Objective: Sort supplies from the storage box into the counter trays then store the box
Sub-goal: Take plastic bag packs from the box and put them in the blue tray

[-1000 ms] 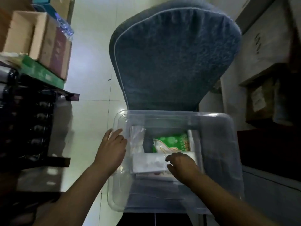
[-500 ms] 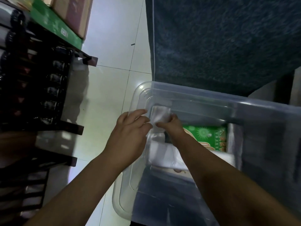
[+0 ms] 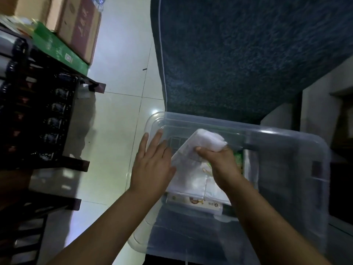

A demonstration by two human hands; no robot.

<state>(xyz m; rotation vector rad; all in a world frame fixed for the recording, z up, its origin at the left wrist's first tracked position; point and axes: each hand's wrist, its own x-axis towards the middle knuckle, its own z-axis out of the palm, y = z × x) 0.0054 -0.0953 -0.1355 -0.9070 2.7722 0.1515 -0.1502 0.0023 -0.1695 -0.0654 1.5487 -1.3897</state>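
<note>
A clear plastic storage box (image 3: 286, 142) sits in front of me, below a dark blue padded chair. My right hand (image 3: 219, 159) grips a white plastic-wrapped packet (image 3: 202, 142) and holds it tilted above the box's contents. My left hand (image 3: 152, 165) rests flat, fingers spread, against the packet's lower left edge at the box's left wall. Under the packet lie more white packets (image 3: 193, 184), a printed carton (image 3: 193, 201) and a green packet (image 3: 238, 159), mostly hidden by my right hand.
The blue chair back (image 3: 238, 54) fills the upper right. A dark shelving rack (image 3: 38, 115) stands at the left, with cardboard boxes (image 3: 80, 27) and a green box (image 3: 57, 48) on top. Pale floor tiles (image 3: 118, 104) lie between rack and box.
My right hand has lifted the white packet up out of the box's left part. My left hand has slid from the box's rim onto the packet's edge. The view has shifted.
</note>
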